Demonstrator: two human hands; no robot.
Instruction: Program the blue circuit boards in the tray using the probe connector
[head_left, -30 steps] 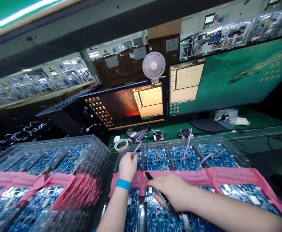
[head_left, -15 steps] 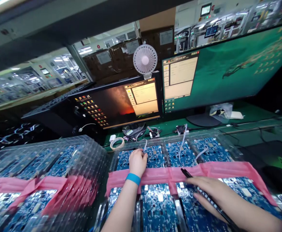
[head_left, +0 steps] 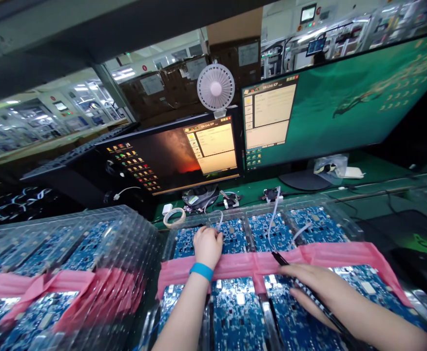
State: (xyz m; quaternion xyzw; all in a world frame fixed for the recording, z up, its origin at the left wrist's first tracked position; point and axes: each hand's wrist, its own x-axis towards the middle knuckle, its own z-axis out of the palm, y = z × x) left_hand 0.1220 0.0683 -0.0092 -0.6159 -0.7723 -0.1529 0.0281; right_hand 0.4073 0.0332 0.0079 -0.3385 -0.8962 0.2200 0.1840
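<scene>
white cable [head_left: 221, 220] handling is looking unfinished: left hand [head_left: 208, 247] seemingly pinching it, right hand [head_left: 314, 283] gripping pen [head_left: 316, 301], two cables [head_left: 274, 214] lying untouched.

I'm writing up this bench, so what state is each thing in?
Left hand: fingers closed on white cable
Right hand: holding pen
Pen: slanting
Circuit boards: component side up
Pink strip: wrinkled, lying crosswise
Clear trays: stacked
Left monitor: on
Right monitor: on
Fan: atop left monitor; spin unclear
Tape roll: flat
</scene>
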